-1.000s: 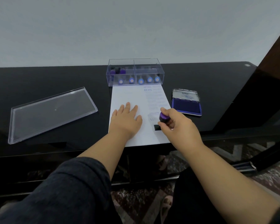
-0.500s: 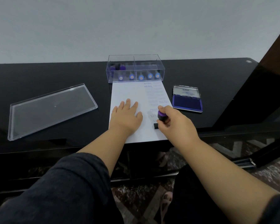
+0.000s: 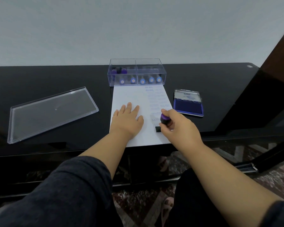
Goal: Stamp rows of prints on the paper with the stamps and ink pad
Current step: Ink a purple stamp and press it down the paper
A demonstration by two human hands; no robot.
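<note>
"AIR MAIL" printed twice at paper [image 3: 129, 97] top; "Artline" on ink pad lid [image 3: 187, 95].

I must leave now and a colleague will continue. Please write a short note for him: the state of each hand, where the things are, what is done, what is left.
Left hand: flat on the paper, holding it down.
Right hand: grips a purple stamp, its base down on the paper's lower right.
Ink pad: open, right of the paper.
Box with more stamps: behind the paper; its lid lies to the left.
Done: rows of prints down the right part, some faint.
Left: the left part and the bottom strip are unprinted.
</note>
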